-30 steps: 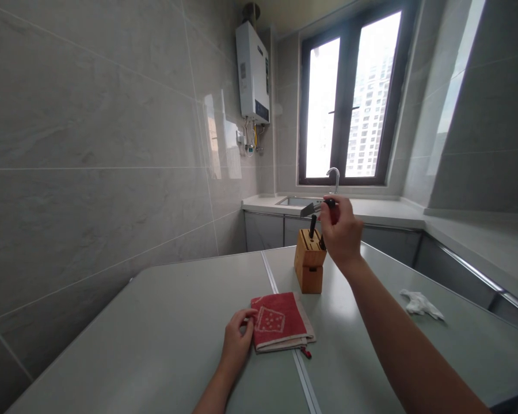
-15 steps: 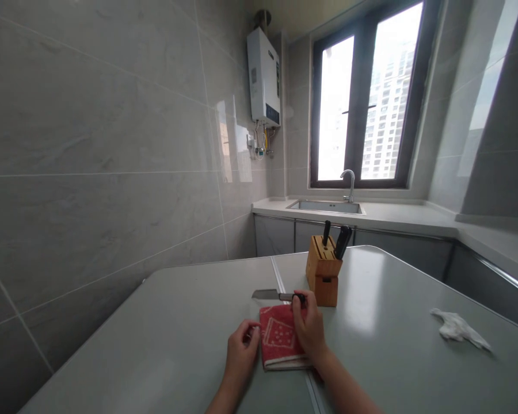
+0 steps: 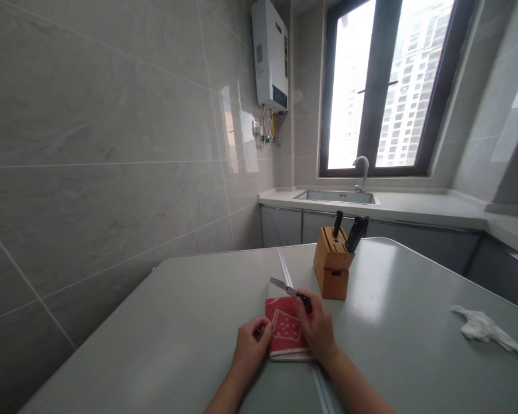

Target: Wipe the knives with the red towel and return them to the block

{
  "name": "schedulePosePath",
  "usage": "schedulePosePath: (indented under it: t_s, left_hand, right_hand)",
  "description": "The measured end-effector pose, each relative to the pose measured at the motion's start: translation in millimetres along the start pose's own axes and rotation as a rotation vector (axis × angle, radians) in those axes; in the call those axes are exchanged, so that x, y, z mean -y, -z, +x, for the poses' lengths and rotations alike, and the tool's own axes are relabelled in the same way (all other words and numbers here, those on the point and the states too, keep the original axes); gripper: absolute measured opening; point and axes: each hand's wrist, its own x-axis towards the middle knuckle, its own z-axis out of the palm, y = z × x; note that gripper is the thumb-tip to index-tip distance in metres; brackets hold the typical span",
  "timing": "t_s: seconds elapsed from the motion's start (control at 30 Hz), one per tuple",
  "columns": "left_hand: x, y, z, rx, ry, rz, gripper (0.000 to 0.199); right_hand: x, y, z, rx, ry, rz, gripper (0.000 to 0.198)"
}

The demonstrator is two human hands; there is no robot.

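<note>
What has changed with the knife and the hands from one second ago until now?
The right hand brought the knife down from above the block to the red cloth, blade pointing left. The left hand stayed at the cloth's left edge. Block and white rag kept their places.

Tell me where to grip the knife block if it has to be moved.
Grip the wooden knife block low on its plain side faces, probably coming from the near side. The black handles stick up out of its slanted top toward the rear right, so the top is poor to grab.
</note>
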Motion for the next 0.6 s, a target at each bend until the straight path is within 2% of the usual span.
schedulePosePath:
  t_s: [0.1,0.2,0.43,0.53,0.6]
  left_hand:
    - [-4.5,1.9,0.4,-0.045,0.003,-0.035,0.025]
    - [-6.0,3.9,1.8,-0.062,0.027,-0.139,0.030]
    - [4.5,-2.2,2.7,0.034,0.059,-0.217,0.049]
    - [7.7,-4.3,2.9,0.046,0.102,-0.251,0.053]
    - [7.4,-2.9,4.2,0.065,0.142,-0.276,0.056]
  right_hand:
    - [9.2,-3.7,-2.0,0.144,0.071,0.042,0.019]
    - [20.2,-7.1,-4.2,0.275,0.152,0.051,0.021]
    - [27.9,-13.2,-10.6,0.459,0.157,-0.010,0.028]
    - [30.9,-15.9,-13.9,0.562,0.200,-0.048,0.032]
    - [34.4,-17.7,-15.7,0.608,0.218,-0.094,0.028]
